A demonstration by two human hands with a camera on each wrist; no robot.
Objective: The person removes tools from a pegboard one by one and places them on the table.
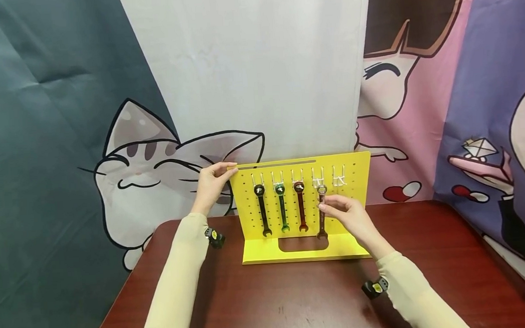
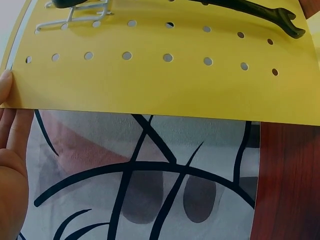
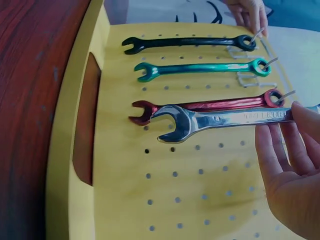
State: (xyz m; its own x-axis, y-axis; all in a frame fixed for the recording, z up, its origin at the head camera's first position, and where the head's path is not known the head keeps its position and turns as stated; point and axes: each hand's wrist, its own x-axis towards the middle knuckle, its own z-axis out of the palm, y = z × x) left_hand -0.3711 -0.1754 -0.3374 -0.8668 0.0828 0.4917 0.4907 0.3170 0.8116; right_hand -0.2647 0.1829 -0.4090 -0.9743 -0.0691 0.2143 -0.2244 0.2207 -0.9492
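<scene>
A yellow pegboard stand [image 1: 354,193] stands upright on the table, with white wire hooks along its upper part. My left hand [image 1: 212,184] pinches its top left corner between thumb and fingers. From the hooks hang a black wrench [image 1: 263,211], a green wrench [image 1: 283,210] and a red wrench [image 1: 301,209], each by its ring end. In my right hand [image 1: 349,216] a silver combination wrench [image 3: 225,119] is pinched near its ring end, open end down. It is held in front of the board, just right of the red wrench; whether its ring touches a hook I cannot tell.
The rightmost white hook [image 1: 339,175] holds no wrench. A cutout [image 1: 303,244] opens low in the stand. The reddish-brown table [image 1: 271,304] spreads out in front, and a printed cartoon curtain [image 1: 261,73] hangs behind.
</scene>
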